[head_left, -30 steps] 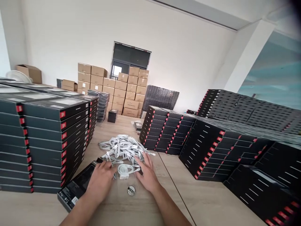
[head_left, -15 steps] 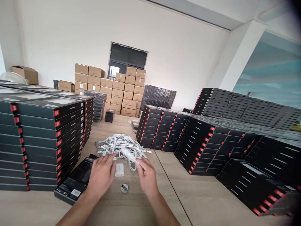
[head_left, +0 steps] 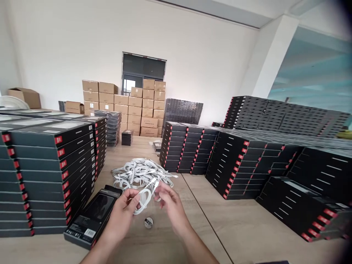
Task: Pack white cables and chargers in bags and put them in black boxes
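A coiled white charging cable [head_left: 147, 206] is raised over the table between my hands. My left hand [head_left: 124, 209] is closed, with thumb and fingers pinching the coil's left side. On the other side, my right hand [head_left: 171, 205] has its fingertips curled together at the cable, close to its white plug ends. Just beyond lies a tangled heap of white cables [head_left: 134, 171]. A small white block is partly hidden behind the held coil. Nearer to me, a round dark-and-white disc [head_left: 149, 222] lies on the wooden table [head_left: 154, 245].
An open black box [head_left: 92, 216] lies beside my left forearm. Tall stacks of black boxes [head_left: 38, 176] stand at left, and more black boxes [head_left: 231, 165] line the right. Cardboard cartons [head_left: 134, 110] are piled at the back wall. A seam runs along the table at right.
The coil has come up off the heap toward me, and my left hand has closed on it. The white block, earlier in plain view, is now mostly covered. The view has shifted slightly.
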The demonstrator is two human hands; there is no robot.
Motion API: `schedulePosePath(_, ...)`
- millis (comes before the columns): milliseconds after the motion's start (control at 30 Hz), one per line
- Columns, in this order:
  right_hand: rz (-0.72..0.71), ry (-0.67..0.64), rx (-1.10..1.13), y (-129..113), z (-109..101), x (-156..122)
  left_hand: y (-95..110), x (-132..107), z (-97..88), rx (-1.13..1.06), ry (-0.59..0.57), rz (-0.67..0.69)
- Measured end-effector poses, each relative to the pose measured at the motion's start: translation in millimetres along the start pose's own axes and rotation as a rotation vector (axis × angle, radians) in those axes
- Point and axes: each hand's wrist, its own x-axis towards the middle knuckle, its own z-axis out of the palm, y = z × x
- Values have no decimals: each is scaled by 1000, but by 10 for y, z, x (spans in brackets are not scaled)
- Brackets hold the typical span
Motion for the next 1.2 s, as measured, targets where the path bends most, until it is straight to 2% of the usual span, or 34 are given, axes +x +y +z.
schedulePosePath(100,66,-100,82,-15,56,-19,9,-1,-25,2,-62,41)
schedulePosePath(233,33,-29,120,-64,95,-49,68,-26,-31,9,-215,-9)
schedulePosePath(333,39,-13,118,-90,86,-41,89,-22,-23,-96,-279,-111)
schedulePosePath(533,-32,52,134,-92,75,-24,54,-21,4,-325,-217,-297)
schedulePosePath(700,10,66,182,-102,103,-30,70,-64,41,-463,-166,-422)
schedulePosePath(833,23,74,178,-97,108,-26,55,-71,53,-464,-173,-428)
schedulePosePath(1033,57,134,171,-61,51,-2,-15,-82,126,-397,-194,-324)
schedulePosePath(1200,42,168,157,-72,18,-5,12,-143,160,-433,-251,-359)
